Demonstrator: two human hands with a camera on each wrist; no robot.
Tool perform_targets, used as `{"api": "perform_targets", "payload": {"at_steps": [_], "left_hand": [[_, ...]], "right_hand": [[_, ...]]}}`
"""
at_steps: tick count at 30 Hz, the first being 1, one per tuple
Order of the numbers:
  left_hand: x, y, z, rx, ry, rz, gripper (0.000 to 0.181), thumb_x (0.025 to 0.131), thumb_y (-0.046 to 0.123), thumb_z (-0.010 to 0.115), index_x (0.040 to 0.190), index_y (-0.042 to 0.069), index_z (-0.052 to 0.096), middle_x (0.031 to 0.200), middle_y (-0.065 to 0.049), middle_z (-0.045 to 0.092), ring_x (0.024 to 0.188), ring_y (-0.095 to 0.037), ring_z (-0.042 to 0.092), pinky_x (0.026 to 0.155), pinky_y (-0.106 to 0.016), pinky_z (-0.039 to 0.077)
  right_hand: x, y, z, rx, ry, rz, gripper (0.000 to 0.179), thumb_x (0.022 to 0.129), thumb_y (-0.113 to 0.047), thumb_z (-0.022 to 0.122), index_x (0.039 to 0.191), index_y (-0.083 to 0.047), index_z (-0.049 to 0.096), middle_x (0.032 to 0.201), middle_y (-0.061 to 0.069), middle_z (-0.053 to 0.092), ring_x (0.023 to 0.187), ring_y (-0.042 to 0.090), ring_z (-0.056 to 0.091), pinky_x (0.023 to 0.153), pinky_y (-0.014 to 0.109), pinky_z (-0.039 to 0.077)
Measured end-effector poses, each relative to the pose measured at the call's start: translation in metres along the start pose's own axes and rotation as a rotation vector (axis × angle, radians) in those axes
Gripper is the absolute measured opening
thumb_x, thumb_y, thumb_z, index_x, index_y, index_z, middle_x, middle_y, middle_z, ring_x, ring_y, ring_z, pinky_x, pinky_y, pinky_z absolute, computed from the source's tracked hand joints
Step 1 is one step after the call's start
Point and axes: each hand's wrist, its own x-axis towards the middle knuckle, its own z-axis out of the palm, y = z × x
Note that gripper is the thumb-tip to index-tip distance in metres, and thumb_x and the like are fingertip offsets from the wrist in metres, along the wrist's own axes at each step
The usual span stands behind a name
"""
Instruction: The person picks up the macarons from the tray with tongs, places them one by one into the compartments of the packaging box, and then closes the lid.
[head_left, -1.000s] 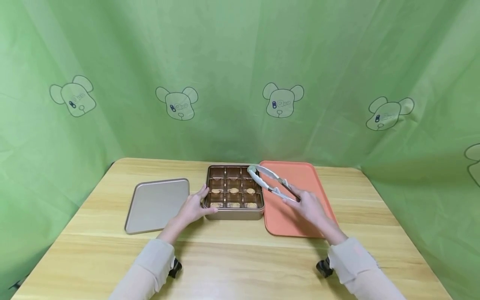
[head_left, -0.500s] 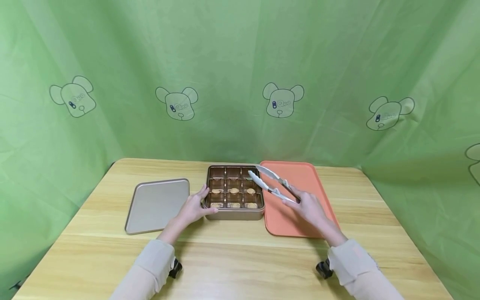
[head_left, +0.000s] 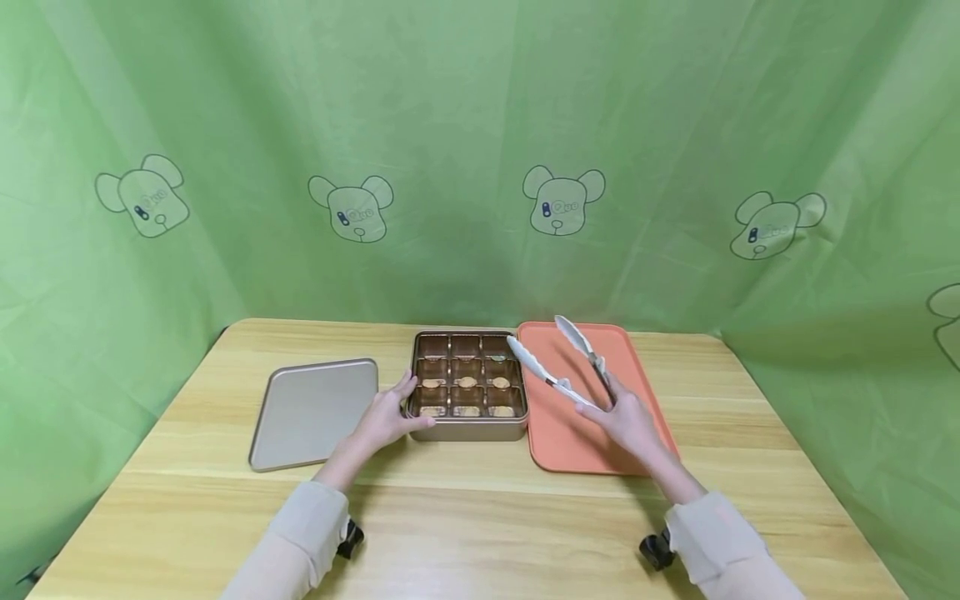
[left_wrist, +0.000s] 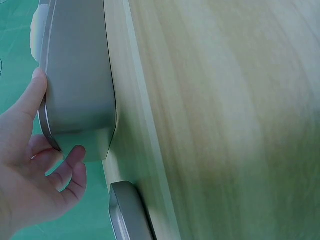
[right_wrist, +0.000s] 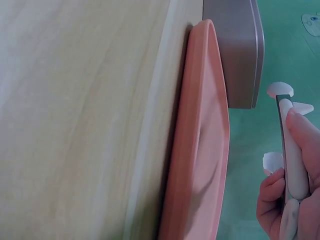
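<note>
A bronze-coloured square tin (head_left: pixel 468 430) with a brown divided insert stands at the table's back middle. Round tan pastries (head_left: pixel 467 382) sit in its front two rows, and a greenish one (head_left: pixel 498 358) lies low in the back right compartment. My left hand (head_left: pixel 382 417) holds the tin's front left corner; in the left wrist view the thumb is on the rim, with curled fingers round the side. My right hand (head_left: pixel 628 419) grips white-tipped tongs (head_left: pixel 536 364) above the orange tray. The tong arms are spread apart with nothing between them.
The flat orange tray (head_left: pixel 558 442) lies against the tin's right side. A matching square lid (head_left: pixel 315 417) lies left of the tin, under the left wrist. A green curtain (head_left: pixel 450 267) hangs behind the wooden table (head_left: pixel 480 533).
The tongs let go of the greenish pastry in the back right compartment, spread wider and moved right, off the tin and over the tray. My left hand stayed on the tin.
</note>
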Motion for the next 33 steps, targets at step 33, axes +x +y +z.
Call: {"api": "perform_targets", "payload": {"at_steps": [33], "left_hand": [[0.001, -0.003, 0.001, -0.004, -0.001, 0.001, 0.089, 0.071, 0.033, 0.075, 0.138, -0.002, 0.030, 0.147, -0.019, 0.019, 0.037, -0.007, 0.035, 0.040, -0.020, 0.041]], "right_hand": [[-0.025, 0.041, -0.032, 0.081, 0.092, 0.143, 0.052, 0.082, -0.026, 0.068, 0.115, 0.003, 0.040, 0.077, 0.007, 0.043, 0.064, 0.016, 0.039, 0.051, 0.025, 0.038]]}}
